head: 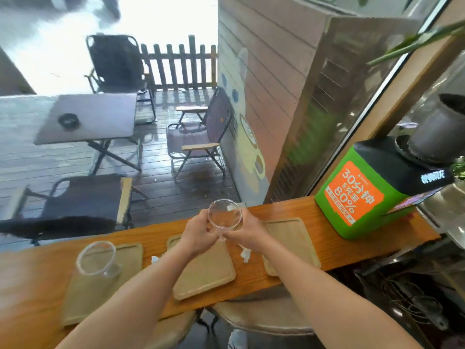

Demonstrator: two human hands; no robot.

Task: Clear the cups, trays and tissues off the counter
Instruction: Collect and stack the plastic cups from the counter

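I hold a clear glass cup (224, 214) above the wooden counter (297, 212), with my left hand (200, 233) and my right hand (247, 229) both wrapped around its lower part. Three tan trays lie on the counter: a left tray (83, 301), a middle tray (206, 273) under my hands, and a right tray (292, 238). A second clear cup (97, 259) stands on the left tray. A crumpled white tissue (245, 254) lies between the middle and right trays. Another small tissue scrap (154, 259) sits left of the middle tray.
A green and black box with an orange label (364, 192) stands on the counter's right end, with a dark pot (435, 129) on top. Two round stools (264, 318) sit below the counter. Beyond it are folding chairs (198, 139) and a grey table (88, 117) on wet decking.
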